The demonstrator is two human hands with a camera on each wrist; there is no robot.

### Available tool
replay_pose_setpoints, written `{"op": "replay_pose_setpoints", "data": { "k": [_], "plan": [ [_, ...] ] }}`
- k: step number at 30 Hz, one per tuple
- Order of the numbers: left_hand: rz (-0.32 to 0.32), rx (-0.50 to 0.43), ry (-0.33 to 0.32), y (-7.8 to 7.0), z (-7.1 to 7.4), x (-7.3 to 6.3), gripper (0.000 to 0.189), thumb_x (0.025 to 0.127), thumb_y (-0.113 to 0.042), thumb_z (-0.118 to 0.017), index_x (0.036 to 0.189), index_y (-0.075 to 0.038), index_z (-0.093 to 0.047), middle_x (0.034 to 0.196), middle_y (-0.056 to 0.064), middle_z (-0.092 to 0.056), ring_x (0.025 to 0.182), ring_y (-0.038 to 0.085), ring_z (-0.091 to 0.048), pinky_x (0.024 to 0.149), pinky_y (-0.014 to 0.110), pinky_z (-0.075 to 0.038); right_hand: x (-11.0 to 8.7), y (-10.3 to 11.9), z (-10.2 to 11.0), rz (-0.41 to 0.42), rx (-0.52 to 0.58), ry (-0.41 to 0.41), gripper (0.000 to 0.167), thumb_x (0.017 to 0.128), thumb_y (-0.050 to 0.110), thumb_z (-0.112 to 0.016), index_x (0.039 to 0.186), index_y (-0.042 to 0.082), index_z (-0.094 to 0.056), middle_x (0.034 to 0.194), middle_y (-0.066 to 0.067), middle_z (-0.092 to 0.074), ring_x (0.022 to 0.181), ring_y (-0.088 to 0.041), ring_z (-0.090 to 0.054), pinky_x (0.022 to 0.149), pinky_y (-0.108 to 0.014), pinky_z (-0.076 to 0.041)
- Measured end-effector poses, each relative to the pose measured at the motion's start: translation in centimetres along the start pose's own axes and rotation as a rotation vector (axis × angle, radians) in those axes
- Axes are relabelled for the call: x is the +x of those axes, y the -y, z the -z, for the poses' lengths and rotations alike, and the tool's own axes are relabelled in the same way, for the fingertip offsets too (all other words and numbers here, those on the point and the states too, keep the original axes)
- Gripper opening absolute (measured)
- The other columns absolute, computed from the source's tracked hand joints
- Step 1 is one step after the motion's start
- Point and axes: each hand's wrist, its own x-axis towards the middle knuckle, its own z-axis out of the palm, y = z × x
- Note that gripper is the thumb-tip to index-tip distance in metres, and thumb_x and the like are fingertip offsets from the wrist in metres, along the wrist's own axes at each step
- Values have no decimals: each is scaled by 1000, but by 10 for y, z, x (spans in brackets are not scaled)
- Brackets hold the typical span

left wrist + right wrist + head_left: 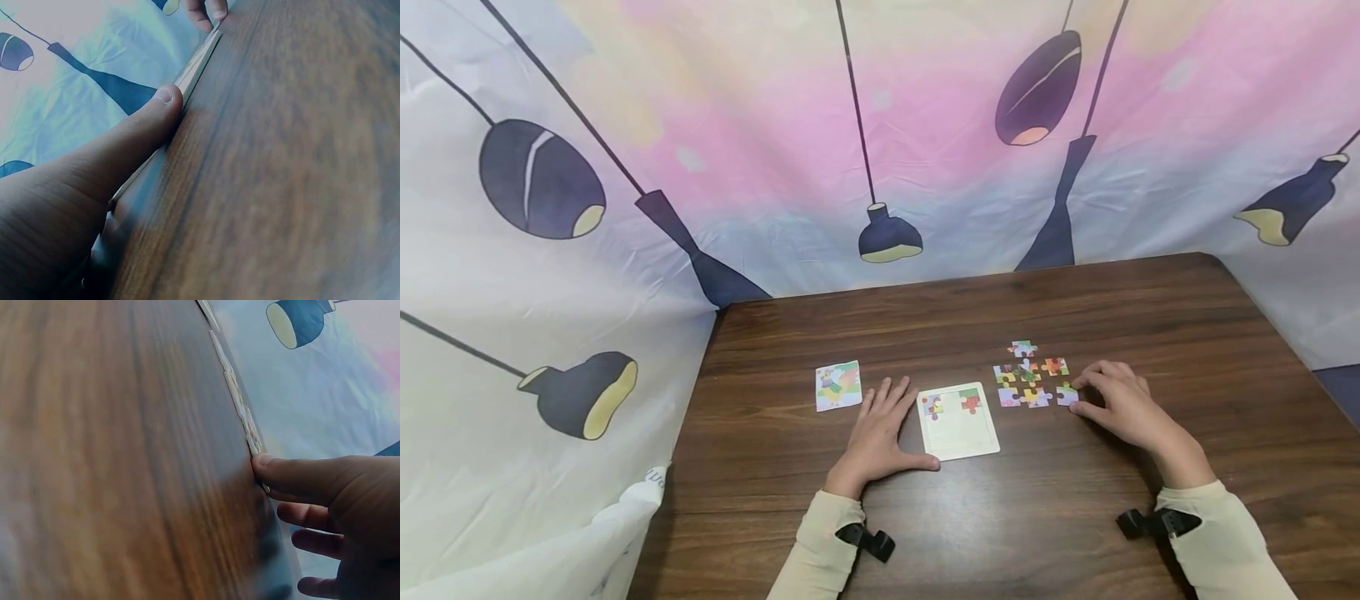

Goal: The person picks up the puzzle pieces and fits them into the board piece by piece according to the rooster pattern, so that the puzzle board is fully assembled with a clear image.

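Note:
A pale square puzzle tray (pixel 958 435) lies on the table with one jigsaw piece (pixel 933 407) in its upper left corner and another piece (pixel 971 401) in its upper right. My left hand (pixel 883 433) rests spread along the tray's left side, its thumb touching the near left edge. Right of the tray lie several loose jigsaw pieces (pixel 1028 374), close together. At their near right end my right hand (pixel 1122 402) pinches a purple and green puzzle piece (pixel 1065 395) between thumb and forefinger. In the right wrist view the thumb (pixel 294 477) presses that piece's edge at table level.
A small picture card (pixel 838 386) lies left of my left hand. The dark wooden table (pixel 925 321) meets a printed cloth (pixel 775 167) at the back and left. Both wrists wear black straps with small cameras.

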Motion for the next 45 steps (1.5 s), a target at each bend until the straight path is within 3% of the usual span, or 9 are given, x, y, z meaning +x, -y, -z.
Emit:
{"op": "replay_pose_setpoints", "data": {
  "k": [5,10,15,20,27,35,45],
  "plan": [
    [-5,0,6,-1,1,0,124,73,-71,-86,168,-14,-30,175,8,-21,163,32,-7,131,56,-4,-4,10,-2,25,30,-38,23,91,15,-85,108,4,-74,114,-17,-65,118,-45,-49,90,-70,-36],
    [-4,10,15,-1,3,-1,124,73,-71,-86,168,-14,-30,176,8,-19,163,32,-7,131,55,-3,0,30,-13,128,73,-83,23,88,14,-87,106,7,-75,112,-12,-66,117,-42,-53,92,-68,-37],
    [1,10,17,-1,1,-1,124,74,-72,-85,169,-14,-29,176,7,-18,163,31,-5,131,54,-3,5,49,-32,231,75,-59,24,84,16,-91,101,13,-75,108,-1,-65,109,-27,-58,94,-59,-39],
    [-2,16,7,1,-1,-1,124,74,-72,-84,169,-14,-29,176,7,-18,163,31,-6,131,55,-3,10,69,-48,299,76,8,25,84,20,-92,101,14,-75,106,5,-61,105,-20,-56,96,-58,-40],
    [-4,16,3,1,0,-2,124,74,-71,-85,168,-13,-30,176,7,-19,163,32,-7,130,56,-5,18,89,-59,331,68,75,26,85,25,-91,102,16,-75,105,8,-58,111,-20,-54,99,-60,-40],
    [1,24,13,0,-1,-1,124,74,-73,-84,168,-13,-30,176,7,-19,163,31,-6,130,56,-5,19,89,-61,306,73,90,26,85,24,-91,105,16,-75,107,7,-59,113,-21,-54,101,-62,-40],
    [-8,26,8,-2,1,-1,123,75,-71,-84,168,-13,-29,176,7,-19,163,32,-7,131,56,-5,21,92,-66,349,69,31,12,90,15,-85,99,19,-78,102,8,-59,110,-22,-54,97,-58,-42]
  ]
}}
